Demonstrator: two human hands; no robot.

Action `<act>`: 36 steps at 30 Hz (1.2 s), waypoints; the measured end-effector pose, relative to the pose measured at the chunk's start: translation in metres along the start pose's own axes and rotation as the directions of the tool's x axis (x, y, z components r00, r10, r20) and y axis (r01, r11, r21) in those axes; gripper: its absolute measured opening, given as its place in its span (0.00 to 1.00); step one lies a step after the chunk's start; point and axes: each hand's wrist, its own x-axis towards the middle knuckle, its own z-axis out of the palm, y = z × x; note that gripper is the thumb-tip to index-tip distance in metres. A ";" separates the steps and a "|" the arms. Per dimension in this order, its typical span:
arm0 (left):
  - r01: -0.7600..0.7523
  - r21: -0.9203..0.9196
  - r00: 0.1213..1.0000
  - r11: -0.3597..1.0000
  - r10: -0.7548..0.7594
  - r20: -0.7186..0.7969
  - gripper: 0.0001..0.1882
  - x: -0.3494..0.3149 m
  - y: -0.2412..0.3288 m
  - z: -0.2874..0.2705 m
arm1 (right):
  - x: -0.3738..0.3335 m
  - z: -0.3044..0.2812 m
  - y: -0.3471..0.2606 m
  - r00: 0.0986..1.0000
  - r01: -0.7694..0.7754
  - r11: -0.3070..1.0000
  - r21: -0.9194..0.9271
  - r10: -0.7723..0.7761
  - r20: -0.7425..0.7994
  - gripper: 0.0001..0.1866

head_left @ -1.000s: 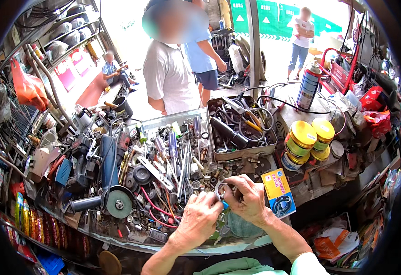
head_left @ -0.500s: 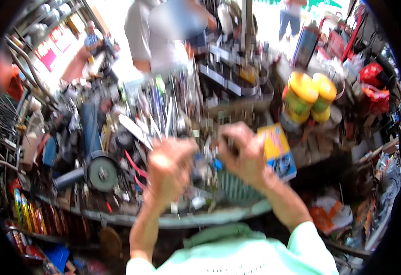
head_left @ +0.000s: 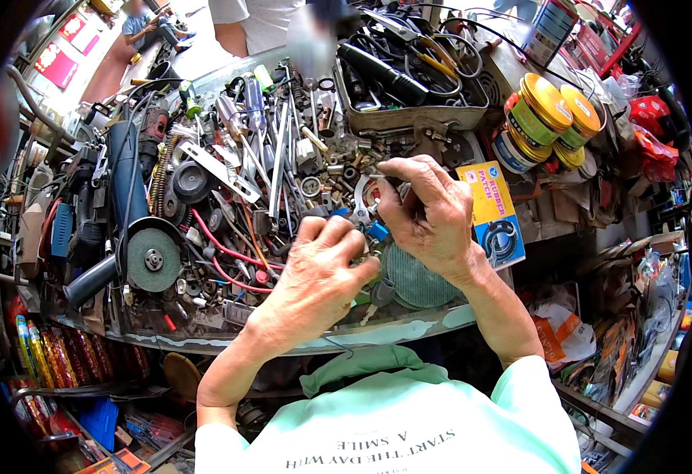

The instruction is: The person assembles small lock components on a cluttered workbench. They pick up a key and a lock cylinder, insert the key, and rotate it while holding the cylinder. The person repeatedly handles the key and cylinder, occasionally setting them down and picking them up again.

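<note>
Currently, both hands work above the cluttered bench point(head_left: 409, 328). Right hand point(head_left: 429, 213) pinches a small metal part point(head_left: 367, 199) at its fingertips, just above the loose hardware. Left hand point(head_left: 322, 272) is curled, fingers bent; contents cannot be determined. Work appears mid-course: part held, not set down.

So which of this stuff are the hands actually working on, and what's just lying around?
In hand:
left hand
right hand
small metal part between them, too small to identify

Lying about:
angle grinder
stacked tins
metal tray
yellow-and-blue box
</note>
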 end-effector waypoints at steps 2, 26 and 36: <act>-0.031 0.000 0.999 1.000 0.031 0.008 0.19 0.002 0.000 0.001 | -0.001 0.000 0.002 1.000 0.009 1.000 0.014 -0.009 0.000 0.11; -0.070 -0.984 0.745 -0.161 -0.665 0.056 0.09 0.020 -0.032 0.005 | -0.003 -0.007 -0.003 0.978 0.209 0.970 0.124 -0.209 -0.010 0.20; -0.069 -0.961 0.748 -0.269 -0.651 0.128 0.09 0.006 -0.022 0.006 | -0.009 -0.004 -0.008 0.970 0.198 0.963 0.182 -0.219 0.105 0.21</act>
